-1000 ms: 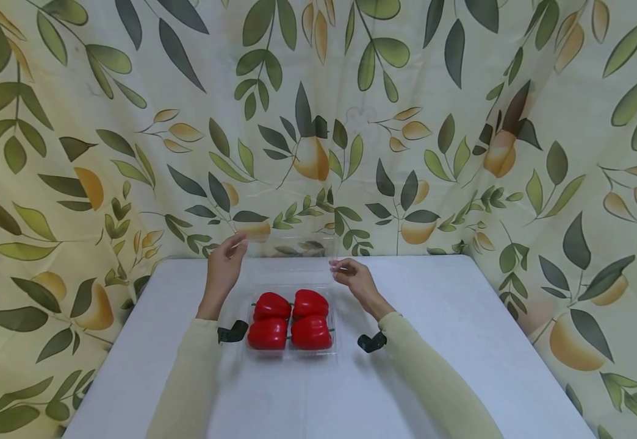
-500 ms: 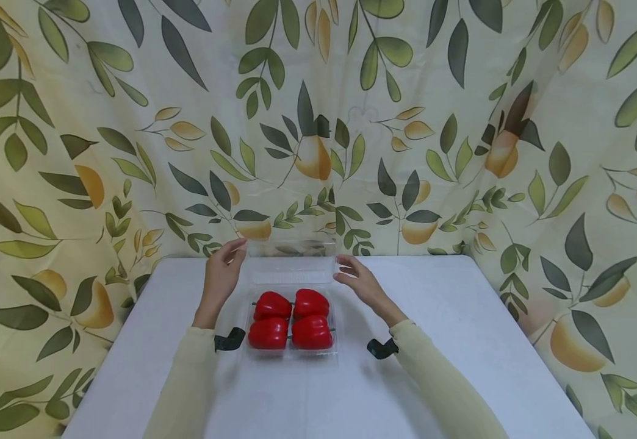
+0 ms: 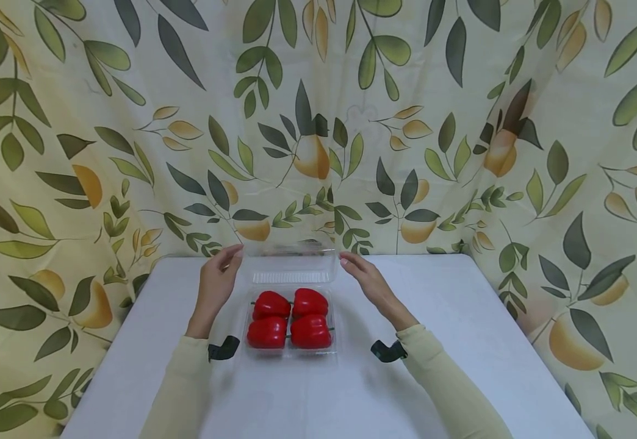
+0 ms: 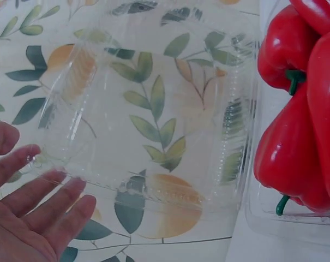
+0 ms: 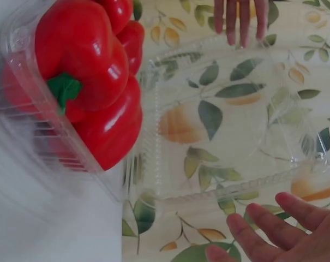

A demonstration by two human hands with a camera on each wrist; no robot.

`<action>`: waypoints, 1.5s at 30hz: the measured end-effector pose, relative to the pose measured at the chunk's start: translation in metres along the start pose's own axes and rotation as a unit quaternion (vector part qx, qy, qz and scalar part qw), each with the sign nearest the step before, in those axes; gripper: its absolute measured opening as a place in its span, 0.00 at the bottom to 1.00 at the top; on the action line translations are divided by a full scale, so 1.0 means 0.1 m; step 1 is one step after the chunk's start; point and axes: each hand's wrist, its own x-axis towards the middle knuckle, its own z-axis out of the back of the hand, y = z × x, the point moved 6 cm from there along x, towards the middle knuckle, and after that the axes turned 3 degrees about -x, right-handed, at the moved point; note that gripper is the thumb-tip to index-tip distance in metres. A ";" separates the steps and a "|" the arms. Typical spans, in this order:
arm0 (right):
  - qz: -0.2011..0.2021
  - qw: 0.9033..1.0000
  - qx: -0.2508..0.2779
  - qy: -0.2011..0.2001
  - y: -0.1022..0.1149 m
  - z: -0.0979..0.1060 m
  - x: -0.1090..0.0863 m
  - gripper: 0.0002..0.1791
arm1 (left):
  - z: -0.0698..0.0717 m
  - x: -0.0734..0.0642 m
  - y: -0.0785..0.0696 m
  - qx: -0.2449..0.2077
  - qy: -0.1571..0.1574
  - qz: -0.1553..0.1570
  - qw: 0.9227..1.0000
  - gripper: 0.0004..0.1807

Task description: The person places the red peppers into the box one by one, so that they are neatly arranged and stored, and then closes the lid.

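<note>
Several red bell peppers (image 3: 311,332) with green stems lie in the base (image 3: 291,355) of a clear plastic clamshell box. Its transparent lid (image 3: 291,263) stands raised at the back of the base. My left hand (image 3: 215,289) is beside the lid's left edge, and in the left wrist view its spread fingertips (image 4: 72,188) overlap the lid's corner. On the other side, my right hand (image 3: 376,289) is held near the lid's right edge. The right wrist view shows its fingers (image 5: 268,224) extended and apart from the lid, with nothing between them.
The box rests on a white-covered table (image 3: 439,353) whose far edge meets a curtain (image 3: 318,122) printed with leaves and fruit. A dark wrist camera (image 3: 224,349) is strapped to the left wrist, another dark camera (image 3: 388,351) to the right.
The lid has tipped back and lower. Both hands have moved outward and slightly towards the body, the right hand coming away from the lid's edge. The peppers have stayed in place.
</note>
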 end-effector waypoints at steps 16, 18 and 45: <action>-0.042 0.999 0.013 0.008 -0.05 -0.10 -0.05 0.36 | 0.06 -0.20 0.05 0.022 -0.044 -0.015 0.999 0.17; -0.047 0.999 0.012 0.006 -0.06 -0.11 -0.06 0.36 | 0.06 -0.23 0.05 0.024 -0.049 -0.011 0.998 0.17; -0.031 1.000 0.003 0.007 -0.11 -0.25 -0.22 0.36 | 0.04 -0.48 0.26 0.057 0.050 0.053 0.996 0.29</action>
